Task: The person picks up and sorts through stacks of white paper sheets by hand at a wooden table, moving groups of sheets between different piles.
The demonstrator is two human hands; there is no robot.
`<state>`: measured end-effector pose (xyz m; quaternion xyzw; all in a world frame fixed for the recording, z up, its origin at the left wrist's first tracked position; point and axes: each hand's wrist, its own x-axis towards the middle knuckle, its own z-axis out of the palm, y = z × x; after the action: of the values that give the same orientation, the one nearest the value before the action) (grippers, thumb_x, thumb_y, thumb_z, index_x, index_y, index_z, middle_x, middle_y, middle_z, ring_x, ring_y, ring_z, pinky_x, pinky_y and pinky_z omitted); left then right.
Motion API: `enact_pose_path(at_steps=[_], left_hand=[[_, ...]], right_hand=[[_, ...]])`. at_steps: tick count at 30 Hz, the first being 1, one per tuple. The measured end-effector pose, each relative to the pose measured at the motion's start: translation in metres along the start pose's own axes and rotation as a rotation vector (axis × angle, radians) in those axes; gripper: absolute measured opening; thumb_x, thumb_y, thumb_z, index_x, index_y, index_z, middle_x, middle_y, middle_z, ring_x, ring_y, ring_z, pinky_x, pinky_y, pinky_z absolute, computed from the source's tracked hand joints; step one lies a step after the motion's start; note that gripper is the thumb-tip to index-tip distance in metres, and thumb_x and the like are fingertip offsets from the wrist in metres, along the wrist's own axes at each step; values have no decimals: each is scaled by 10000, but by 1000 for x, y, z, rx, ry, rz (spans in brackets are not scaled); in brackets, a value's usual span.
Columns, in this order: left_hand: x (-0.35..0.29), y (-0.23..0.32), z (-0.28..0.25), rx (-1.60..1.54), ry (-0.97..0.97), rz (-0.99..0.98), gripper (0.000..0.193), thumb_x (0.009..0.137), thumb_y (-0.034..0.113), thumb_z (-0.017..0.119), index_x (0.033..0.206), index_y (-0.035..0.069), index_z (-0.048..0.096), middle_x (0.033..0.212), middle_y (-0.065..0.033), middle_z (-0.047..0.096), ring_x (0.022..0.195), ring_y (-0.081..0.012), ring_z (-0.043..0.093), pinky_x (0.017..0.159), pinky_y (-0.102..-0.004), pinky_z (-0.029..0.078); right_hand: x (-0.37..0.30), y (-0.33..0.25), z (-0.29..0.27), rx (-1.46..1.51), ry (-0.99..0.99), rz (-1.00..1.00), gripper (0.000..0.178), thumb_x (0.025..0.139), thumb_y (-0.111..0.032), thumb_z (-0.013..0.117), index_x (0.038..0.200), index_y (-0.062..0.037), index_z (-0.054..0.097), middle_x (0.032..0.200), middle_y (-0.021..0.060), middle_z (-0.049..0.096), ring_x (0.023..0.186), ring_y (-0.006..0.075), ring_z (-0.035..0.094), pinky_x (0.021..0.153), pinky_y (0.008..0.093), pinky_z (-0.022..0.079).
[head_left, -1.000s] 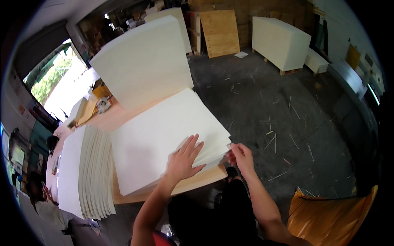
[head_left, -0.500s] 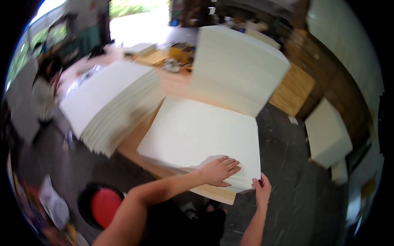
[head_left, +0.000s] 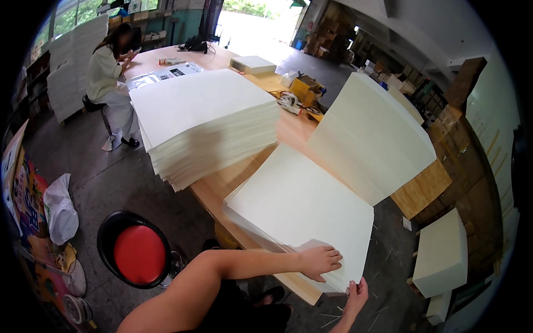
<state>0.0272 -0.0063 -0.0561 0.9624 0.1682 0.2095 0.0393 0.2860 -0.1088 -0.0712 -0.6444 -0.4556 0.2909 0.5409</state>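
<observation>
A low stack of large white sheets lies near the front corner of a wooden table. My left hand rests flat on its top sheet, fingers stretched and slightly spread, close to the near right corner. At that corner, my right hand pinches the edge of a sheet between thumb and fingers. How many layers it grips is too small to tell. A much taller stack of white sheets stands to the left, its edges uneven. Behind the low stack rises another tall off-white stack.
A black stool with a red seat stands at the left front. A person sits at the table's far left. Gloves and a yellow box lie at the back. Another sheet stack stands on the right.
My view has swung, so the table and stacks appear farther right and lower, and the seated person shows more fully. Both hands keep their places on the low stack.
</observation>
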Motion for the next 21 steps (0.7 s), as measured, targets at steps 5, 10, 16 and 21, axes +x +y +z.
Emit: enact_pose_path(at_steps=[5, 10, 16, 21], left_hand=[[1, -1, 5, 11, -25, 5, 748, 845, 473, 711, 1369, -30, 531, 1460, -256, 484, 1362, -383, 471, 1160, -445, 361], [0, 0, 6, -11, -14, 11, 746, 847, 469, 712, 1365, -38, 537, 1465, -265, 485, 1354, -384, 488, 1155, -437, 380], [-2, -1, 7, -18, 7, 12, 749, 836, 467, 723, 1357, -39, 544, 1452, -270, 498, 1342, -383, 502, 1151, -437, 387], [0, -3, -2, -37, -51, -22, 774, 819, 473, 737, 1381, -17, 530, 1489, -249, 470, 1354, -370, 489, 1148, -440, 377]], right_hand=[[2, 0, -1, 21, 0, 10, 426, 946, -25, 653, 1358, 44, 566, 1075, 52, 690, 907, 100, 626, 788, 249, 503], [4, 4, -6, 46, -16, 37, 422, 941, -26, 657, 1349, 43, 571, 1081, 50, 692, 908, 95, 625, 768, 242, 493], [7, 5, -2, 79, -20, 46, 419, 937, -24, 664, 1341, 41, 573, 1086, 48, 685, 898, 94, 620, 766, 242, 492], [1, 4, -2, 80, 57, 47, 421, 965, -118, 677, 1339, 42, 568, 1072, 45, 666, 901, 97, 600, 775, 256, 495]])
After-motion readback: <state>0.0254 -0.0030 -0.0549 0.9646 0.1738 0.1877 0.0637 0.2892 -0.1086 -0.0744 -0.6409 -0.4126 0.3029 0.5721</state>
